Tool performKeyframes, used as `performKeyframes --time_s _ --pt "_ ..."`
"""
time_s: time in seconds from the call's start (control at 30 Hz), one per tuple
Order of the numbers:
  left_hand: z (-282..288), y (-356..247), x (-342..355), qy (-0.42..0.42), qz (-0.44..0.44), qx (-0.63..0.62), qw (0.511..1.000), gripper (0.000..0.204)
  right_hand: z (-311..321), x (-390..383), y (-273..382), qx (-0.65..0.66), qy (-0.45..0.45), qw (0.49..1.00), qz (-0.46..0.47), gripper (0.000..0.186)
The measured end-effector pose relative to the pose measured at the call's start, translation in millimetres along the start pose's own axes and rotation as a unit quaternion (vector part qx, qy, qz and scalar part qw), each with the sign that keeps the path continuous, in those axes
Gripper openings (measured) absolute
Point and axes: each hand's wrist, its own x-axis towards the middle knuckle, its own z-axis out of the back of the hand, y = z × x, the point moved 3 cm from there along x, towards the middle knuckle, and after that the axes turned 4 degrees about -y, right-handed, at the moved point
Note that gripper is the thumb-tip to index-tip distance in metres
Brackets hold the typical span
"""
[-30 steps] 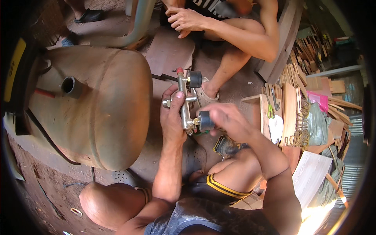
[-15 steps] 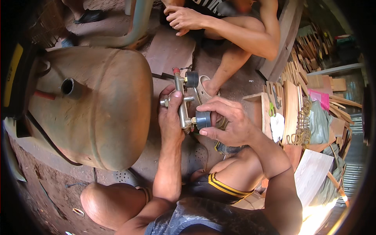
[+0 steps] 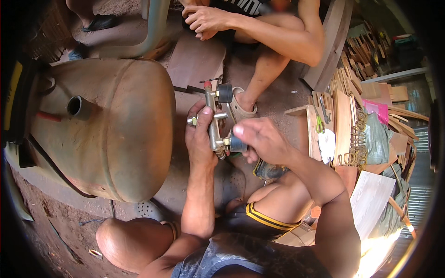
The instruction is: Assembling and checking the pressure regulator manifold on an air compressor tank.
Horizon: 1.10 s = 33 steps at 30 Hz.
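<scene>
Left fingers (image 3: 193,108) grip the metal manifold (image 3: 213,128) against the thumb; right fingers (image 3: 251,156) grasp its nearer gauge (image 3: 237,144).

Shiny metal manifold (image 3: 213,132); matt, rust-stained metal tank (image 3: 139,134).

Gauges (image 3: 225,93): two; metal manifold (image 3: 213,130): one; tank (image 3: 139,120): one.
</scene>
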Motion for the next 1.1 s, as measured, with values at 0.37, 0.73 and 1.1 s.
performKeyframes --time_s 0.37,0.73,1.1 --pt "1 -4 0 -0.014 -0.029 0.028 0.999 0.035 -4 0 14 -0.228 -0.063 0.951 0.198 0.039" --pt "8 4 8 -0.017 0.013 0.023 1.000 0.039 -9 1 12 -0.257 -0.112 0.865 0.417 0.048" --pt "6 5 7 -0.003 0.002 0.006 1.000 0.034 -10 11 1 -0.151 -0.110 0.937 0.295 0.031"
